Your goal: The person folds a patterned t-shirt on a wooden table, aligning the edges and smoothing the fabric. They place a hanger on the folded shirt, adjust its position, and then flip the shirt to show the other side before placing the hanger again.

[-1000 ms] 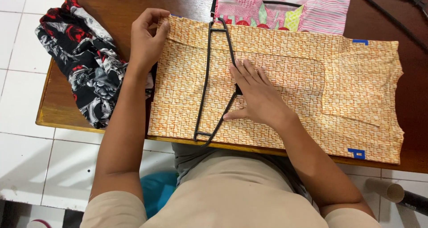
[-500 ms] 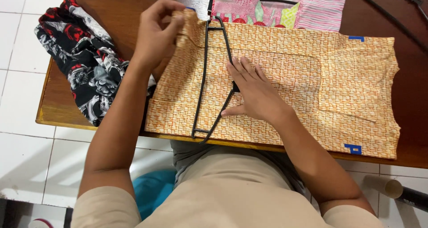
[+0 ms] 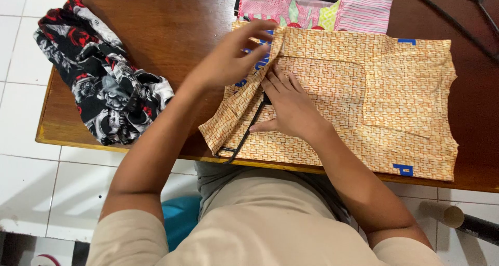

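Dark wooden tabletop [image 3: 156, 16] carries it all: left hand [image 3: 234, 58] pinches the orange woven-print cloth [image 3: 364, 89] edge, folding it over the black hanger [image 3: 244, 136] that the flat, open right hand [image 3: 291, 107] pins, which might slide if that pressure eases.

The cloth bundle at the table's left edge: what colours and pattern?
Black bundle with red and white flowers; head view.

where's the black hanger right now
In the head view the black hanger lies on the orange patterned garment near the table's front edge, mostly covered by the flap the left hand folds over it, with the right hand pressing beside it.
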